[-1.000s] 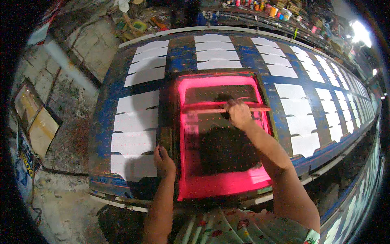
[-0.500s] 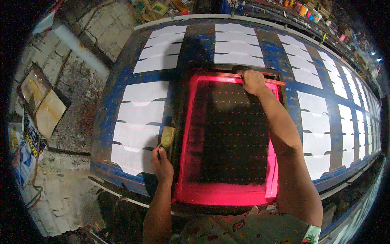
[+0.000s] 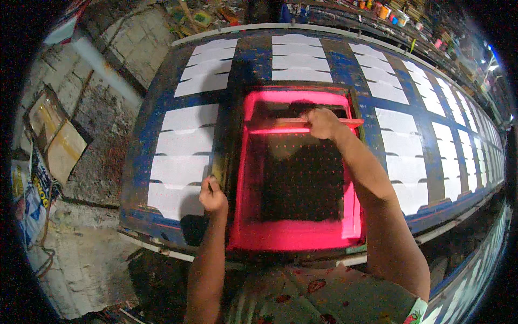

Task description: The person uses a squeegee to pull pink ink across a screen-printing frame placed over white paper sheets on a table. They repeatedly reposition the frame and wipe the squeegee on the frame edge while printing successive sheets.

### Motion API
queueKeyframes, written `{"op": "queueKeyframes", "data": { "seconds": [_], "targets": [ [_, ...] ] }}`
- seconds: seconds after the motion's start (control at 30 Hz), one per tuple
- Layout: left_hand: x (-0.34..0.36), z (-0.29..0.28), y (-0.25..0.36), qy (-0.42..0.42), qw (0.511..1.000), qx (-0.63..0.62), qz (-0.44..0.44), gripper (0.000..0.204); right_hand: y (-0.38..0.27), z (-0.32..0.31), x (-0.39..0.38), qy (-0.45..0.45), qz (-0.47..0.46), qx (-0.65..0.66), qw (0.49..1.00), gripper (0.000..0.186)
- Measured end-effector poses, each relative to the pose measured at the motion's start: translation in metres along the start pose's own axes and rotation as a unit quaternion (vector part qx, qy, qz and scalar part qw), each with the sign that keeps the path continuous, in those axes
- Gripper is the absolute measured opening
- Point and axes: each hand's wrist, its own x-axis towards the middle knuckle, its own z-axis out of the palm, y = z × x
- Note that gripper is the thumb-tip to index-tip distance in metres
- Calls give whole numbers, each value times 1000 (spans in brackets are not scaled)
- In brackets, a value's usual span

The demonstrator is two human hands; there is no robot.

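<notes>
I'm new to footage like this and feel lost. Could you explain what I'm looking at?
There is no machine here: a person is working with bare hands. The view comes from a wide fisheye camera on their head, looking down, so straight edges bend.

Below is a long blue and brown table with rows of white sheets. On it lies a dark frame, pink inside around a dark middle with small pink dots.

The right hand holds a long bar across the frame. The left hand is by the frame's left edge, fingers curled; whether it holds anything, I cannot tell.
</notes>
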Motion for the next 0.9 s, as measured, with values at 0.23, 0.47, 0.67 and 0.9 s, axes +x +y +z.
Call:
{"op": "queueKeyframes", "data": {
  "seconds": [0.23, 0.47, 0.67, 0.9],
  "targets": [
    [0, -1, -11, -24, 988, 150, -26, 54, -110, 20, -137, -16, 15, -15, 1000, 42],
    [8, 8, -23, -84, 981, 169, 51, 67, -203, 62, -257, -32, 32, -32, 998, 34],
    [-4, -2, 25, -76, 992, 98, -33, 60, -254, 66, -316, 14, 4, -22, 1000, 42],
    [9, 24, -24, 19, 996, 87, 32, 72, -308, -5, -296, 227, -168, 119, 952, 43]
  ]
}}
